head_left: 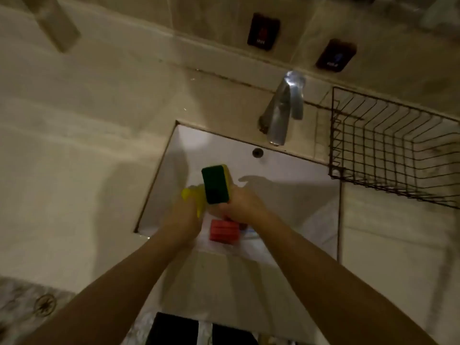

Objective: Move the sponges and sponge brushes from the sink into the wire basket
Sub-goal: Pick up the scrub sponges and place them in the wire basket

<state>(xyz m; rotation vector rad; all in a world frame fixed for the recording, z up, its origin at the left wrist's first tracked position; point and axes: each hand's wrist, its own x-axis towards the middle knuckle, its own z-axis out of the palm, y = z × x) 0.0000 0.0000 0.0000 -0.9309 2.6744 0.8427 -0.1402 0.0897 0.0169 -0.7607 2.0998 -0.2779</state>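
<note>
Head view: both forearms reaching in from 6 o'clock, meeting over the white sink point(286, 170) at frame centre. Right hand point(242, 206) closed around the lower end of a green-and-yellow sponge point(216, 184), holding it upright above the basin, green scouring face toward the camera. Left hand point(183, 215) just beside it at 9 o'clock, fingers curled around something yellow point(190, 195); sponge or brush head, cannot tell. Red ribbed sponge point(224, 231) lying in the sink at 6 o'clock of the right hand, between the two wrists. Chrome tap point(283, 110) at 12 o'clock of the basin, spout over its far rim. Wire basket point(388, 148) on the pale bench point(74, 158) at 3 o'clock of the tap, well apart from both hands, only bare wire showing. Two dark wall switches point(263, 31) at 12 o'clock.
</note>
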